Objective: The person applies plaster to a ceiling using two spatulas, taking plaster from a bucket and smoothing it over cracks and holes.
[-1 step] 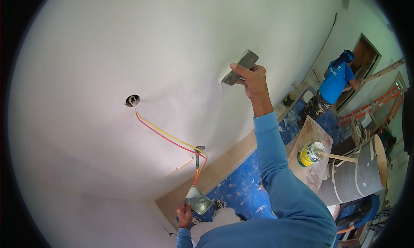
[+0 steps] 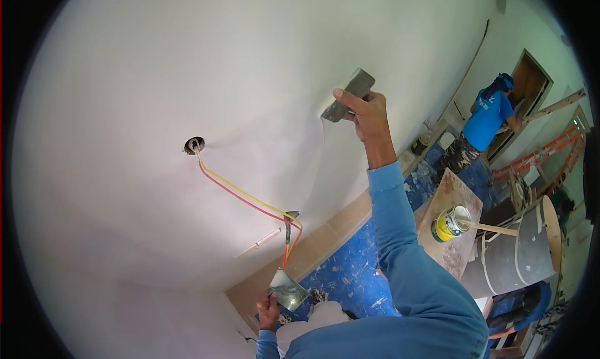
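My right hand (image 2: 369, 118) is closed on a dark grey flat filling blade (image 2: 353, 87), held against the white plastered wall (image 2: 144, 65) at upper centre. Low in the view, my left hand (image 2: 267, 310) grips a square metal putty plate (image 2: 289, 291) by its edge. Red and yellow wires (image 2: 237, 193) hang from a round hole (image 2: 194, 145) left of the blade and run down past a dark taped conduit piece (image 2: 287, 231), disappearing behind the plate.
A paint can (image 2: 447, 224) with a stick stands on a stained board (image 2: 465, 193), beside a large grey cylinder (image 2: 519, 253). Right are a worker (image 2: 484, 118) at a doorway, an orange ladder (image 2: 537, 156) and another bent-over person (image 2: 525, 306). Blue sheeting (image 2: 350, 262) covers the floor below.
The blade in my right hand has shifted very slightly upward on the wall. Everything else looks practically the same.
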Demonstrator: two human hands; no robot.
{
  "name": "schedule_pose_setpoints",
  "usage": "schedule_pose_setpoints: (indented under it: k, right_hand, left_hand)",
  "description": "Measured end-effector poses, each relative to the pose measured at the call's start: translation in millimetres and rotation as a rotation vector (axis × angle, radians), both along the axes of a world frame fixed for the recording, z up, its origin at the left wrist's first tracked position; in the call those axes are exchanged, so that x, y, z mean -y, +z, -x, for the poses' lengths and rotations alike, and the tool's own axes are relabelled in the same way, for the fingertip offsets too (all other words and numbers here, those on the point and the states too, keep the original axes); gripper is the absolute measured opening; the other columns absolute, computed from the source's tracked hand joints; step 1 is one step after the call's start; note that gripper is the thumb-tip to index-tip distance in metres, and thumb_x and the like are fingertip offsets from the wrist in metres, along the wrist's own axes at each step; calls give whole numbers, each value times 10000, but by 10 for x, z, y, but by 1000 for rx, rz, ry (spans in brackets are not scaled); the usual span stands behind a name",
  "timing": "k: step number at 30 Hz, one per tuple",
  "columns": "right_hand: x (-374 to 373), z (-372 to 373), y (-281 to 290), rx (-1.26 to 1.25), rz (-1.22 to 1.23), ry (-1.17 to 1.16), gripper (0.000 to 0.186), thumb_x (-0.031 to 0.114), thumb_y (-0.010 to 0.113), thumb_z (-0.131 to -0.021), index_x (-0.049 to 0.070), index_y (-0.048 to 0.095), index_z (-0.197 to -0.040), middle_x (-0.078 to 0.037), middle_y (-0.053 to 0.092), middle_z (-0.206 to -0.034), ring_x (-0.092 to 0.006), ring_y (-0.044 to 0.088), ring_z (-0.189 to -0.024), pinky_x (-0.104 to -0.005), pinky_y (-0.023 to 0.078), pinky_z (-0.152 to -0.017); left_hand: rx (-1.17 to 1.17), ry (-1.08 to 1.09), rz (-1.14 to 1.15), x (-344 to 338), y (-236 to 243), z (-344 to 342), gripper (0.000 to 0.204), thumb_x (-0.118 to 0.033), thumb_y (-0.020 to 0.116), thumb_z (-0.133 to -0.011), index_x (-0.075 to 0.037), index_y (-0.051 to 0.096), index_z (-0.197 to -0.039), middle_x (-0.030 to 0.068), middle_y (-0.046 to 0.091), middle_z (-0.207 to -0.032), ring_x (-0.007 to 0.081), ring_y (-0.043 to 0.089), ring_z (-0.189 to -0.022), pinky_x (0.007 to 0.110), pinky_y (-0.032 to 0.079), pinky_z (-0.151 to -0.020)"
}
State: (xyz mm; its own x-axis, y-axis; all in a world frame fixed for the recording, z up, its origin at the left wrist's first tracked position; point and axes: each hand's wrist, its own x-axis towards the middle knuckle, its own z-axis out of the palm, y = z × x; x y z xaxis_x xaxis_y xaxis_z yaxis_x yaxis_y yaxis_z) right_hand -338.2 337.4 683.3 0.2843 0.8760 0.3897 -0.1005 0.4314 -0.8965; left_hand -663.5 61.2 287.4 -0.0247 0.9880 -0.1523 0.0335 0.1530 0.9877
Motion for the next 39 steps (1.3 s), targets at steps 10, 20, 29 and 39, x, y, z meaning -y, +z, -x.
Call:
schedule_pose_setpoints:
  k: [10, 20, 29, 39]
  right_hand:
    - [169, 677, 1, 492, -179, -107, 267, 166, 721, -739, -88, 675, -807, -82, 633, -659, -143, 581, -561, -306, 477, -522]
    - [1499, 267, -2375, 571, 358, 198, 302, 143, 650, -922, -11, 660, -1182, -43, 666, -838, -117, 608, -746, -253, 494, -678]
    - [2370, 767, -2728, 878, 55, 389, 781, -133, 621, -709, 104, 477, -1439, -177, 559, -1172, -359, 589, -1052, -390, 503, -896]
    - [2108, 120, -4019, 627, 562, 208, 579, -1, 564, -822, 56, 476, -1391, -202, 600, -1206, -376, 622, -1095, -431, 540, -899]
  left_hand:
    - [162, 105, 78, -175, 314, -25, 189, -143, 616, -918, 37, 632, -861, 51, 611, -691, 125, 567, -604, 303, 500, -540]
    - [979, 124, 436, -356, 233, -187, 311, -91, 512, -908, -3, 573, -1200, 123, 641, -1125, 251, 633, -1031, 423, 523, -881]
    - [928, -18, 403, -415, 513, -424, 355, -68, 470, -983, -16, 490, -1334, 110, 588, -1305, 240, 595, -1175, 405, 495, -1028]
    - [495, 85, 134, -405, 386, -289, 358, -180, 569, -991, -71, 558, -1332, -5, 656, -941, 103, 618, -768, 288, 546, -683]
